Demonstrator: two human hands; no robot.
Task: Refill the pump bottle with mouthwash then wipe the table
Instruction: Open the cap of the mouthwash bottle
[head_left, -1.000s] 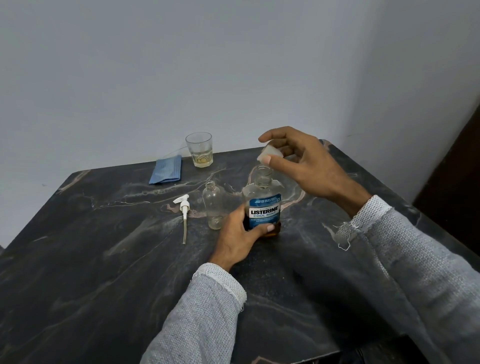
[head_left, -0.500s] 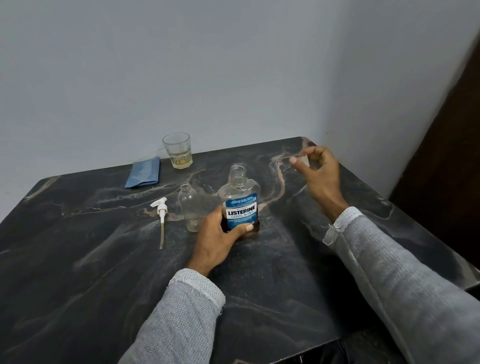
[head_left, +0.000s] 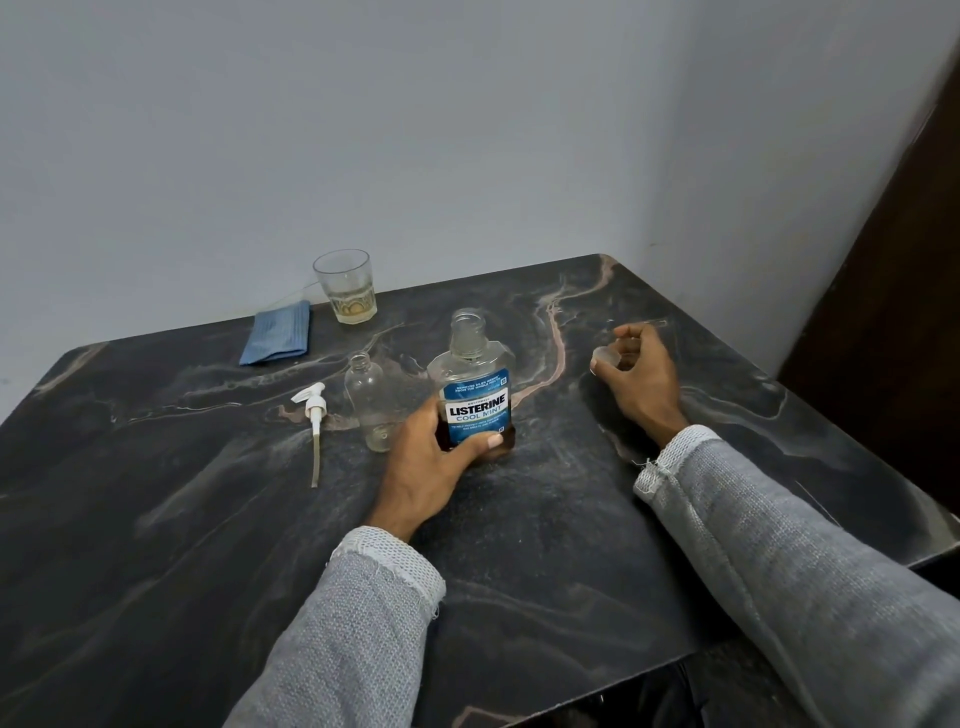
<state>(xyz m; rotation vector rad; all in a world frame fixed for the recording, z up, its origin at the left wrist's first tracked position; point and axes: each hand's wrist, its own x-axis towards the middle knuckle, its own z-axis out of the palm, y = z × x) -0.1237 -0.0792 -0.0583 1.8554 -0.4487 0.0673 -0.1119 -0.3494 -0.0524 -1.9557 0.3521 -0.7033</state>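
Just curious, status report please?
Left hand grips uncapped mouthwash bottle. Right hand holds cap. Pump bottle open, path clear.

The right hand (head_left: 636, 369) moves away from the mouthwash bottle (head_left: 475, 395) and comes down to the tabletop (head_left: 545, 519), holding the cap (head_left: 605, 356).

Pump bottle (head_left: 372, 400) just beside mouthwash bottle (head_left: 475, 384); table (head_left: 545, 545) front open.
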